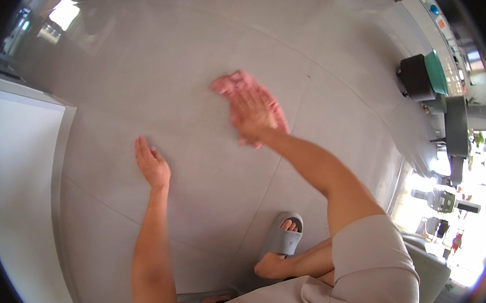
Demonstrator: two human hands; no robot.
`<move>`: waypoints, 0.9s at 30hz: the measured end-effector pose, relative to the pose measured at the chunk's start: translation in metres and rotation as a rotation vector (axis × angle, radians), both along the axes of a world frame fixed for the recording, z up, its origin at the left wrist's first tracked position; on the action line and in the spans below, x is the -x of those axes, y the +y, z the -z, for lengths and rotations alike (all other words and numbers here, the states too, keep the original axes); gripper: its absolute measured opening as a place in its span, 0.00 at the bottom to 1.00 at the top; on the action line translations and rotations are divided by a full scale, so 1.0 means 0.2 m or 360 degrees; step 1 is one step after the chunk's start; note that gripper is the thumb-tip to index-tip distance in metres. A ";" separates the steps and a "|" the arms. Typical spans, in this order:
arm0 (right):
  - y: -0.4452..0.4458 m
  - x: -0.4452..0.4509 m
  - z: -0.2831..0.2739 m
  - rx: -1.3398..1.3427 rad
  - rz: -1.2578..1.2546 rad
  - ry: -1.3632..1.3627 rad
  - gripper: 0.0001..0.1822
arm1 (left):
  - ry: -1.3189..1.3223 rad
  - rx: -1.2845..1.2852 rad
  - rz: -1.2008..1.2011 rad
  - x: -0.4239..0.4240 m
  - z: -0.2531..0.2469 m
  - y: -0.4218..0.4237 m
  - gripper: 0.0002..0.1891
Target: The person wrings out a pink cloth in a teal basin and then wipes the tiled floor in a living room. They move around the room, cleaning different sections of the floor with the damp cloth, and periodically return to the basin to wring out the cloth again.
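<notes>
My right hand (249,115) lies flat on a crumpled pink cloth (235,80), pressing it against the grey tiled floor (200,43). The cloth sticks out past the fingertips and along the outer side of the hand, and both look slightly blurred. To the left, my left hand (153,164) is empty, its fingers stretched out and the thumb a little apart. Whether it touches the floor or hovers just over it, I cannot tell.
A white panel with a grey skirting edge (59,151) borders the floor on the left. My foot in a grey slide sandal (284,241) stands below the right arm. At far right are a dark wheeled box (416,77), a green bin (436,72) and furniture. A tiny red speck (309,76) lies on the floor.
</notes>
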State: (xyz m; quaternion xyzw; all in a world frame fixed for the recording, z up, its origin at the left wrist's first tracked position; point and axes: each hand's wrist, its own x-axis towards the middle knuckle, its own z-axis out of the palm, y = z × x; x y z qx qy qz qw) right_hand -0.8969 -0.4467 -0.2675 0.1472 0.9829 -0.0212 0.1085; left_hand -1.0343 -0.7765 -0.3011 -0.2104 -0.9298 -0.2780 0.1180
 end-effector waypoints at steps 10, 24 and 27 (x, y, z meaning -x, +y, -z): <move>0.41 -0.04 -0.03 0.0098 0.0228 0.0177 0.40 | -0.0205 0.0094 0.0183 -0.35 -0.16 0.37 0.24; 0.25 -0.53 -0.02 0.0475 -0.0025 0.0432 0.39 | -0.0151 0.0031 0.0476 -0.35 -0.08 0.84 0.24; 0.81 -0.56 -0.07 0.0304 0.0116 0.0129 0.36 | -0.0282 0.0044 0.0533 -0.48 -0.11 1.03 0.24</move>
